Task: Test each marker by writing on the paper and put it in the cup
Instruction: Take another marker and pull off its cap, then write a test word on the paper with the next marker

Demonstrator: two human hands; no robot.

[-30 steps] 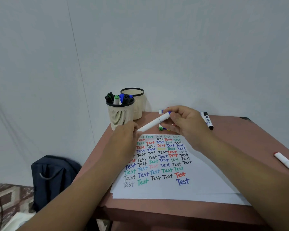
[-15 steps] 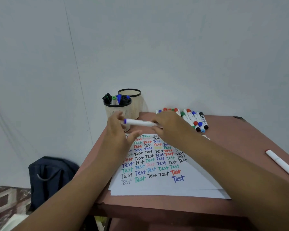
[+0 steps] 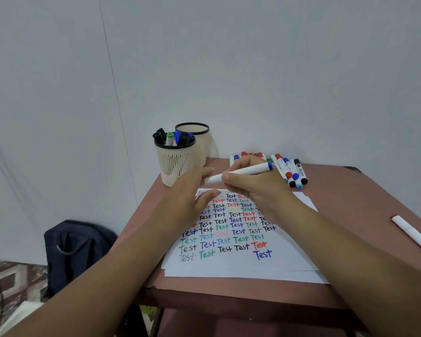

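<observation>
A: The right hand (image 3: 258, 190) had its fingers curled round a white marker (image 3: 241, 171) with a blue end. The marker lay sideways, up above the paper (image 3: 241, 263). The left hand (image 3: 192, 193) was just beside the marker's near tip, with its fingers loose and a bit spread. It held nothing that I could see. It was blurry there.

B: Was the cap on?

A: I could not tell. The tip by the left hand was too blurry.

B: What could have gone wrong?

A: If the tip was bare, it might have smudged the left fingers. The left hand was also close to the front cup (image 3: 175, 164), just past its fingertips. A bump might have tipped that cup over, I think.

B: What was in the cups?

A: The front cup was full of markers, with black, green and blue tops poking out. The cup behind it (image 3: 195, 128) looked empty from here, but I could not see down to the bottom.

B: Any markers left?

A: Yes. A row of them (image 3: 289, 169) lay just past the right hand.
</observation>
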